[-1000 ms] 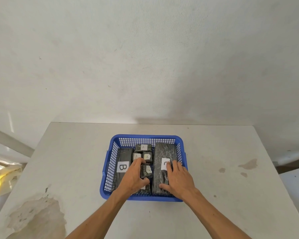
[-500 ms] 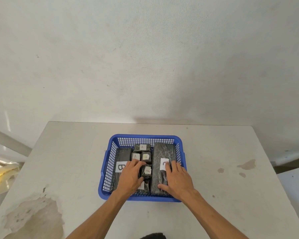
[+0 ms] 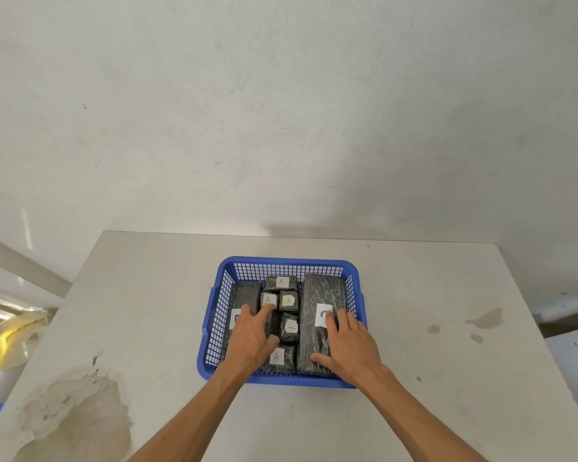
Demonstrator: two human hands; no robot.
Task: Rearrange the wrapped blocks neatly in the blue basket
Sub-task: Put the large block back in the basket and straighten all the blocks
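1. Nearest you, your left hand (image 3: 252, 340) lies flat across the left blocks, fingers (image 3: 264, 315) spread, gripping nothing.
2. Your right hand (image 3: 349, 346) presses the long block (image 3: 321, 291), fingers apart.
3. Between them sit small "A" blocks (image 3: 287, 300).
4. All lie inside the basket (image 3: 289, 263) on the bench (image 3: 147, 295).

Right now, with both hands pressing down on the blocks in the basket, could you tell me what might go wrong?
1. The left hand covers part of the small A blocks; pushing could knock the tilted one further askew.
2. The right hand leans on the long block near the blue basket wall; extra force might slide the basket across the table.
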